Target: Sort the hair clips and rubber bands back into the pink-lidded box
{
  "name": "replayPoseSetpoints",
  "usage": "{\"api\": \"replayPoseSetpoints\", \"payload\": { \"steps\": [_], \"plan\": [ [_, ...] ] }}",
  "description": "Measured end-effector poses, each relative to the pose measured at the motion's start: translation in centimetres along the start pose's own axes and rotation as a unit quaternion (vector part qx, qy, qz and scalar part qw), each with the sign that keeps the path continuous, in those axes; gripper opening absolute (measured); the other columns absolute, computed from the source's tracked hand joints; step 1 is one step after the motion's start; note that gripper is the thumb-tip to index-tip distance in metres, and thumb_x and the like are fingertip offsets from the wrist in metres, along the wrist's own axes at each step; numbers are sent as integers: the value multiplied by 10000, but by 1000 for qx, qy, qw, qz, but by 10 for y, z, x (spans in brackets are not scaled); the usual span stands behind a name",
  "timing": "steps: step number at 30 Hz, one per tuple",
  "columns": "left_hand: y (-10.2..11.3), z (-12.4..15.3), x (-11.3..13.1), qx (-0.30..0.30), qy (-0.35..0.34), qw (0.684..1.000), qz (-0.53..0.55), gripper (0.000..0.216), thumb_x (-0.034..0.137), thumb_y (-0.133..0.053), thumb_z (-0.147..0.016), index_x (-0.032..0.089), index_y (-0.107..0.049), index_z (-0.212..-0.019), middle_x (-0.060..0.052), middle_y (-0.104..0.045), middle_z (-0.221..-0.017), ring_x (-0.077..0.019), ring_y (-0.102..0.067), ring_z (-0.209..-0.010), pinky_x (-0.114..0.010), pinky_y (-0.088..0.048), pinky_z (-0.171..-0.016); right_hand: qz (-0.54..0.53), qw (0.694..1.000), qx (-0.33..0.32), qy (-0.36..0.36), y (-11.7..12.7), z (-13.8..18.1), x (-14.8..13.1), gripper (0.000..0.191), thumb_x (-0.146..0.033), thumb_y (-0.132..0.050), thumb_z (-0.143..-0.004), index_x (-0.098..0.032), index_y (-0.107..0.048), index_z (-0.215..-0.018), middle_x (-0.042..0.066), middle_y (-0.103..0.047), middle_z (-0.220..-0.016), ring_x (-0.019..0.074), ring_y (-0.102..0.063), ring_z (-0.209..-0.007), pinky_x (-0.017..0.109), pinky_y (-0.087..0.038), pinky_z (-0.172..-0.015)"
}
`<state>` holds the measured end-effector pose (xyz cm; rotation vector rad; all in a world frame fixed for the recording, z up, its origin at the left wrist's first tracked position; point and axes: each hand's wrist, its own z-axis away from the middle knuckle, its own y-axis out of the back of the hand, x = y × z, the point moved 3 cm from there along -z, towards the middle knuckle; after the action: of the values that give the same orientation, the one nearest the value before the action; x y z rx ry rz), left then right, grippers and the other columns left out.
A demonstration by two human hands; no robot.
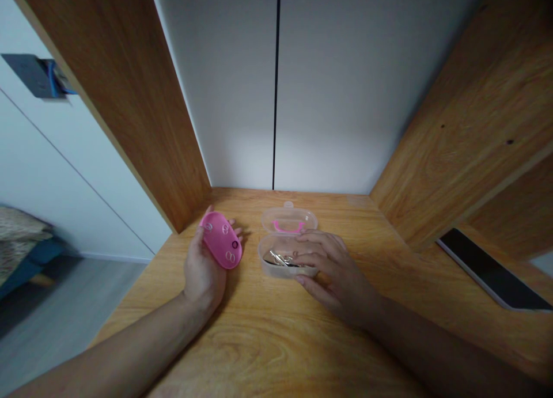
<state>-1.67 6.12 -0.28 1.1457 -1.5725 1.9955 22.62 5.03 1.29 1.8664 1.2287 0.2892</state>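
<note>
One pink tray (218, 245) in the left hand (203, 274), one clear box (276, 271) under the right hand (334, 271).
Left thumb and fingers hold the tray, left of the box, with small rings (230, 257) on it; right fingers, bent and slightly spread, reach over the box's right side near metal pieces (280, 258), but whether they grip any, I cannot tell.

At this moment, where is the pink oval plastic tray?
In the head view, the pink oval plastic tray is in the left hand, left of the open, clear oval plastic box.
</note>
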Motion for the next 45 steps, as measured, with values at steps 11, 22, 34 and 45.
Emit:
{"api": "replayPoseSetpoints", "payload": {
  "steps": [11,22,34,45],
  "plan": [
    [-1,2,1,-3,-47,998,-47,596,522,-561,-894,221,-542,-1408,-43,-753,-908,-194,-732,-729,-342,-607,-761,12,1000,-4,-4,-1,1,0,231,-191,-645,-904,-291,-629,-1111,72,-644,-1318,295,-562,-1260,526,-439,-1016],
    [2,2,2,1,-65,995,-82,562,516,-549,-904,216,-555,-1379,-29,-733,-913,-166,-704,-736,-293,-577,-724,9,1000,0,-1,1,0,-1,192,-169,-628,-908,-260,-646,-1077,88,-644,-1284,285,-562,-1232,500,-429,-1002],
    [4,2,-1,-30,-61,987,-147,607,576,-548,-899,249,-528,-1410,-50,-711,-1025,-190,-690,-826,-282,-559,-666,5,1000,5,0,-1,0,0,187,-159,-620,-916,-255,-647,-1074,90,-635,-1290,278,-555,-1235,490,-415,-1011],
    [10,-1,-5,-65,-97,972,-205,613,597,-524,-924,239,-543,-1422,-68,-713,-1125,-206,-669,-946,-289,-519,-768,5,1000,2,-5,-1,1,-1,188,-154,-624,-911,-253,-652,-1068,88,-624,-1304,275,-550,-1231,486,-408,-1013]
  ]
}}
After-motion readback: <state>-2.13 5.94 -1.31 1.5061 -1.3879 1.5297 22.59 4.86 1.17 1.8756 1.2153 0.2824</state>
